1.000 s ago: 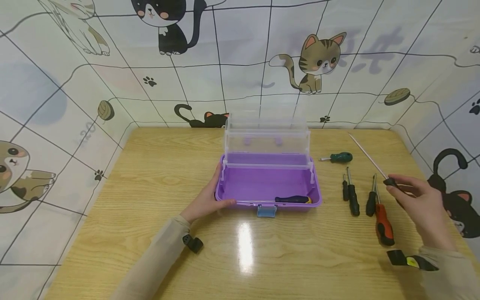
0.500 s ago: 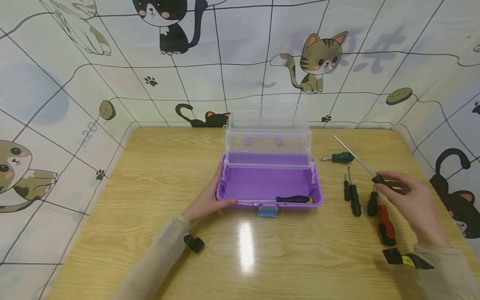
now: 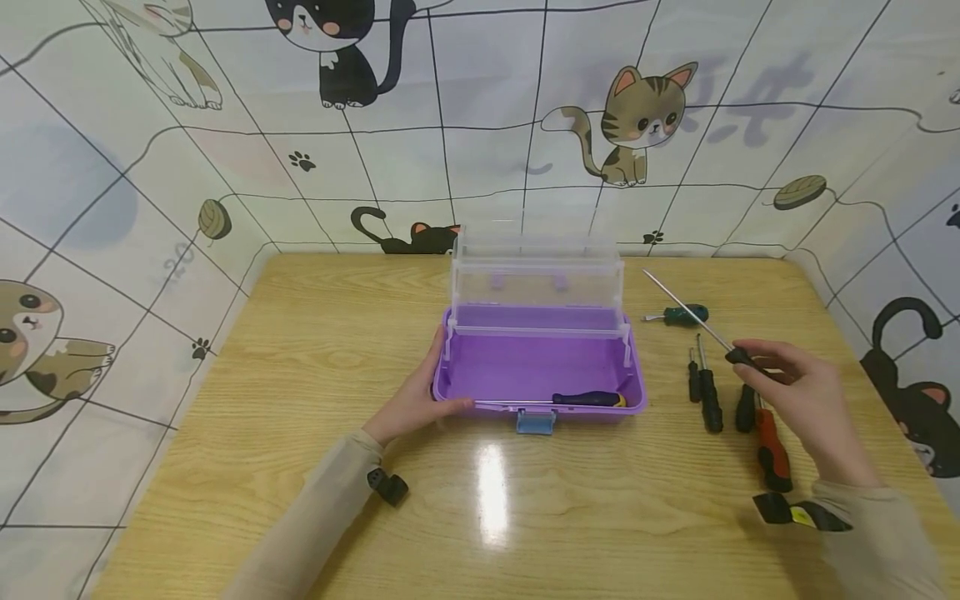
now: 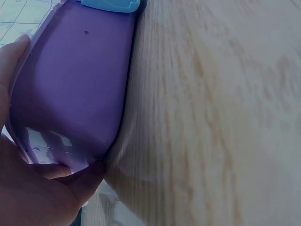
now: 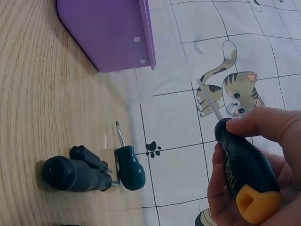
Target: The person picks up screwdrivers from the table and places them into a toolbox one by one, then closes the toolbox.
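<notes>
An open purple toolbox (image 3: 532, 362) with a clear lid (image 3: 536, 283) tipped back stands mid-table. My left hand (image 3: 411, 406) grips its left end, thumb over the front rim; the left wrist view shows the fingers curled at the box's lower corner. Inside, along the front wall, lies a dark screwdriver (image 3: 588, 399) with a yellow end. My right hand (image 3: 806, 404) holds a long-shafted screwdriver (image 5: 249, 172), its black handle ending in yellow. The shaft points up and left, above the table to the right of the box.
Right of the toolbox lie a green screwdriver (image 3: 686, 315), a small black one (image 3: 693, 381), a larger black one (image 3: 710, 404), another black one (image 3: 745, 408) and a red-and-black one (image 3: 772, 454). A cat-patterned sheet (image 3: 487, 158) rises behind the table.
My right hand has moved left toward the toolbox with the long screwdriver in it. The left hand and the box stay where they were.
</notes>
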